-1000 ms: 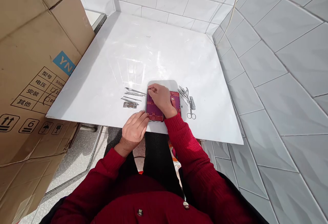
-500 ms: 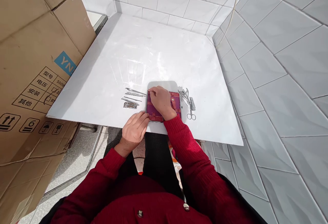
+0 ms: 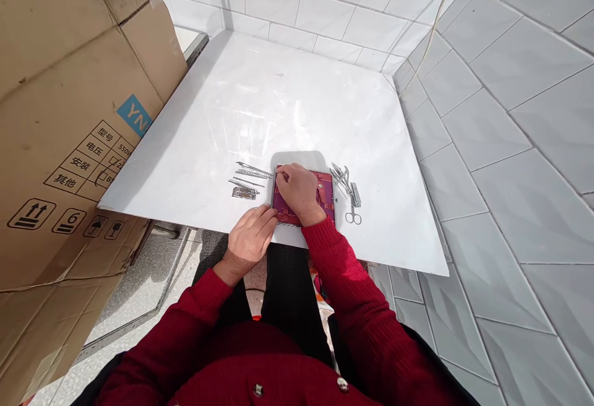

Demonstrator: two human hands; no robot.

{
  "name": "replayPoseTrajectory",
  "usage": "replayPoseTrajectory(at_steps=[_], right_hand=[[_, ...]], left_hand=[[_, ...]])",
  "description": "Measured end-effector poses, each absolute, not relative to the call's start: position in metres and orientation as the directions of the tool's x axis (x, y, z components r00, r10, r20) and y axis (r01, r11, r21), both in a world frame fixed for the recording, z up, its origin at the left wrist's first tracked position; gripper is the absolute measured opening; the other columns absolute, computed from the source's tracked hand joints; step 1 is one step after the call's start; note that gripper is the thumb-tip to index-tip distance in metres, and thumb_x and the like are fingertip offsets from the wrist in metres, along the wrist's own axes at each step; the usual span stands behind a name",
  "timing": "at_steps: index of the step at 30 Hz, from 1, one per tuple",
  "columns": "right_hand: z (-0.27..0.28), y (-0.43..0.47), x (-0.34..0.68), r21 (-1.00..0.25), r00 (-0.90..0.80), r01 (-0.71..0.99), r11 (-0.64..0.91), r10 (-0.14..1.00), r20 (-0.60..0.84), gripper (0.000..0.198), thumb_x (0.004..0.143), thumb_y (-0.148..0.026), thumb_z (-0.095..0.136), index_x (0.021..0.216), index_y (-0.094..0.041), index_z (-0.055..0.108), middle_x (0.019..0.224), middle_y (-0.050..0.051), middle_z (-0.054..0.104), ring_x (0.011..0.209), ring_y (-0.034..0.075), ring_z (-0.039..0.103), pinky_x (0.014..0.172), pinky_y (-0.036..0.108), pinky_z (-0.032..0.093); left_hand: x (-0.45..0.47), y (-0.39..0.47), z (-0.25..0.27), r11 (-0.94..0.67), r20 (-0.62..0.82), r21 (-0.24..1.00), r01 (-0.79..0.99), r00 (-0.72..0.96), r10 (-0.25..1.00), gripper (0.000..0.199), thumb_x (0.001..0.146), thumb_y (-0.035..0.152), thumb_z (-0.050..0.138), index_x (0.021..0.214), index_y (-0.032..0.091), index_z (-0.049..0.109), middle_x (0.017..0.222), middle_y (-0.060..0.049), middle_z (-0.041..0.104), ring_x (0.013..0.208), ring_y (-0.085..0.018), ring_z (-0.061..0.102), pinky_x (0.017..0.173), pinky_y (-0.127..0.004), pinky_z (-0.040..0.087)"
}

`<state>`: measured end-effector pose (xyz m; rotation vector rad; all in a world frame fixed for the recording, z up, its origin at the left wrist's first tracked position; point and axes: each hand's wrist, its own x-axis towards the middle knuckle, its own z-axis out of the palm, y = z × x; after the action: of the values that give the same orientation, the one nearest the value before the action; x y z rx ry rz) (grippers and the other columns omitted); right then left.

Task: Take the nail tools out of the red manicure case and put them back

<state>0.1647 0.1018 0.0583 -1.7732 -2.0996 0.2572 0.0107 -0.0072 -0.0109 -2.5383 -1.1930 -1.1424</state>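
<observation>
An open manicure case [image 3: 328, 198] with a purple lining and red straps lies near the front edge of the table. My right hand [image 3: 299, 189] is over its left half, thumb and fingers pinched at the upper left corner. What they hold, if anything, is hidden. Fingers stretched out, my left hand [image 3: 250, 236] rests by the lower left corner and touches the case's edge. Left of the case lie several slim metal tools [image 3: 253, 171] and a nail clipper [image 3: 244, 193]. To its right are metal nippers [image 3: 341, 178], another clipper [image 3: 355, 194] and small scissors [image 3: 353, 216].
The white tabletop [image 3: 260, 96] reaches back to a tiled wall [image 3: 320, 16]. A large cardboard box [image 3: 69, 115] stands along the left side. Grey tiles [image 3: 510, 146] line the right side, where a pale cable [image 3: 434, 31] hangs in the corner.
The whole view has shifted slightly, so everything sits a little further right and lower. Both hands keep about the same places at the case.
</observation>
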Motion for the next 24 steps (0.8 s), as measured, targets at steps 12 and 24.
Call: replayPoseTrajectory(at_steps=[12,24], right_hand=[[0.072,0.102,0.151,-0.383,-0.391,0.814,0.437,0.9,0.194,0.03,0.103,-0.02,0.049,0.093,-0.022,0.077,0.1,0.003,0.073,0.087,0.017,0.062,0.072,0.029,0.035],[0.066,0.103,0.133,-0.361,-0.403,0.828,0.429,0.903,0.15,0.026,0.103,-0.018,0.052,0.092,-0.02,0.076,0.097,0.004,0.073,0.09,0.018,0.062,0.072,0.03,0.035]], left_hand=[[0.011,-0.006,-0.016,-0.712,0.669,0.279,0.645,0.401,0.626,0.037,0.105,0.015,0.046,0.136,0.016,0.066,0.132,-0.013,0.075,0.138,-0.026,0.062,0.117,-0.047,0.053],[0.014,-0.007,-0.005,-0.672,0.665,0.189,0.716,0.41,0.624,0.028,0.106,0.014,0.048,0.12,0.014,0.072,0.123,-0.01,0.078,0.127,-0.025,0.068,0.111,-0.042,0.056]])
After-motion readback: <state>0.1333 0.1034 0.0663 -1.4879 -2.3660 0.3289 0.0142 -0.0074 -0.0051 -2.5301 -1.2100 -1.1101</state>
